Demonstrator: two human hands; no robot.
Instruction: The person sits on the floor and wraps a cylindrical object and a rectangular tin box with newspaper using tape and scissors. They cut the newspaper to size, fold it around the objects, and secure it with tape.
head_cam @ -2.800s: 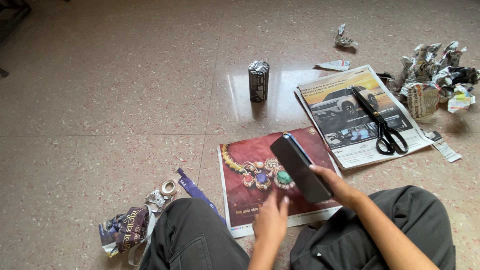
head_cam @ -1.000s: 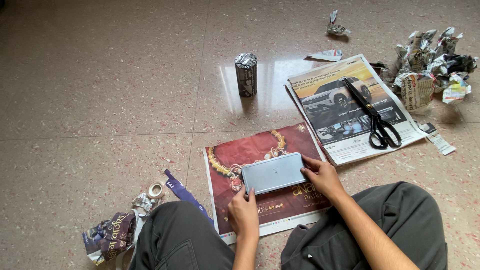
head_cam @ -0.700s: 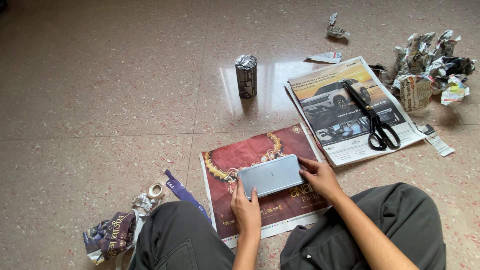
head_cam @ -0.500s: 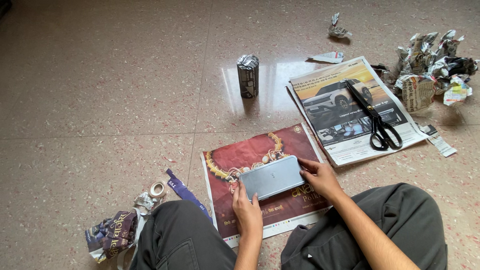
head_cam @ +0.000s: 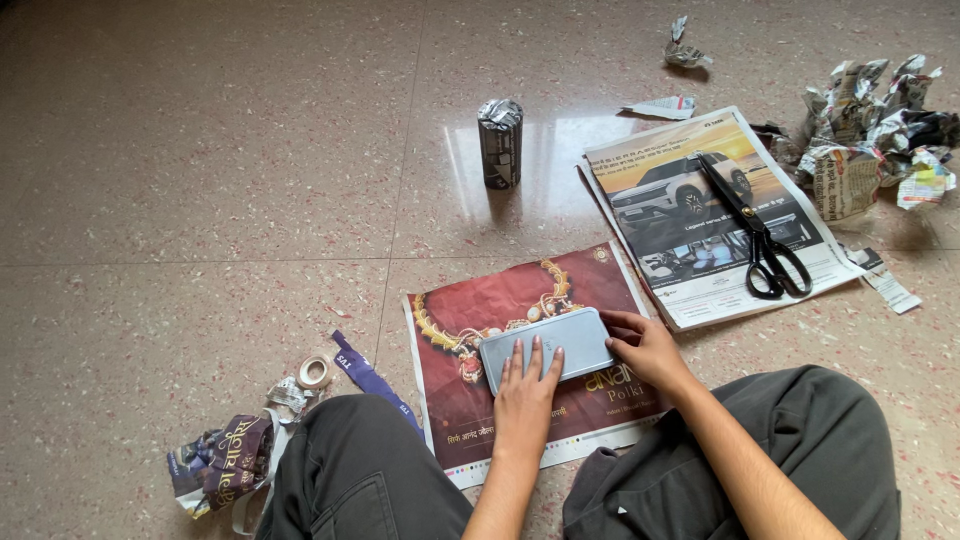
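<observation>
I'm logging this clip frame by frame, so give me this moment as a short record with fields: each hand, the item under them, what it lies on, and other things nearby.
left hand: flat on top of the grey box, fingers spread
right hand: gripping the box's right end
grey box: flat, rectangular, lying on the red sheet
red sheet: printed page with jewellery picture, spread on the floor
scissors: black, resting on the car page
wrapped cylinder: upright, beyond the red sheet
tape roll: left, beside paper scraps
crumpled paper: heap at far right
</observation>
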